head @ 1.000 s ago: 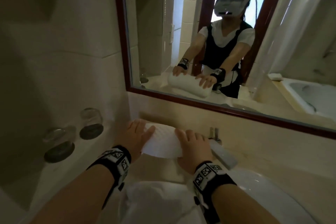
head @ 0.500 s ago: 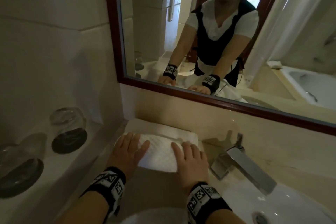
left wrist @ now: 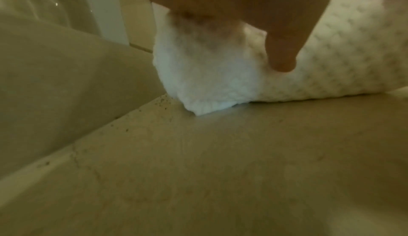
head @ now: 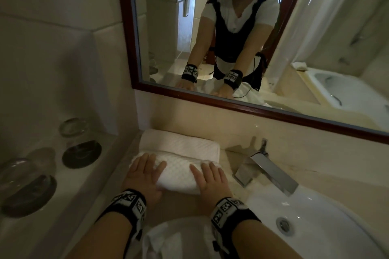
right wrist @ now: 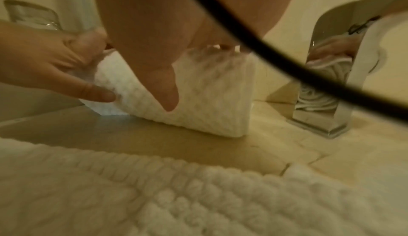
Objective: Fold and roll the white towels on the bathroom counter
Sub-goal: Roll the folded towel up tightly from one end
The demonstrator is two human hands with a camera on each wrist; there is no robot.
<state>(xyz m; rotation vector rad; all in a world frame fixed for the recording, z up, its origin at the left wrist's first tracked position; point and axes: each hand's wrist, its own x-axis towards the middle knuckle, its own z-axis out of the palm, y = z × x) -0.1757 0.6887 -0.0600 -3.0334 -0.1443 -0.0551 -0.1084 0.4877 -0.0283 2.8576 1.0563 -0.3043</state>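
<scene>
A rolled white towel (head: pixel 179 177) lies on the beige counter (head: pixel 181 204), touching a second rolled towel (head: pixel 179 145) behind it against the wall. My left hand (head: pixel 147 169) holds the front roll's left end and my right hand (head: pixel 208 176) its right end. On each hand the fingers lie over the top and the thumb presses the near side. The left wrist view shows the roll's end (left wrist: pixel 220 75) resting on the counter under my thumb (left wrist: pixel 282 56). In the right wrist view the roll (right wrist: pixel 209 100) sits between both hands. A loose unfolded towel (head: pixel 174 237) lies near my wrists.
A chrome faucet (head: pixel 267 170) stands just right of the rolls, over a white basin (head: pixel 315 227). Two upturned glasses (head: pixel 77 143) sit on dark coasters on the raised left ledge. A framed mirror (head: pixel 231 109) hangs above the backsplash.
Both hands have moved the roll away from me, and it now lies against the second roll by the wall. My head has come closer and lower.
</scene>
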